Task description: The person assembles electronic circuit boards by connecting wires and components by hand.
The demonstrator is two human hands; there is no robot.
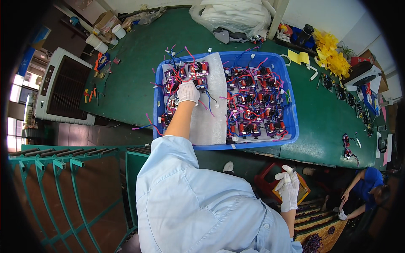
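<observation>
Head view: the dark rim crops the green table [126, 55]; on it stands a blue plastic bin [223, 147], its floor mostly covered. Inside, bare stretches of a pale, foam-like sheet [211, 122] show between two groups of circuit boards [198, 69], purple with red cylindrical parts and tangled wires. The left hand [188, 92], in a ribbed white glove, reaches forward to the left group, fingertips hidden, grip impossible to tell. The right hand [288, 187], likewise gloved, is apart from the bin, fingers loosely bent, its grip unclear.
</observation>
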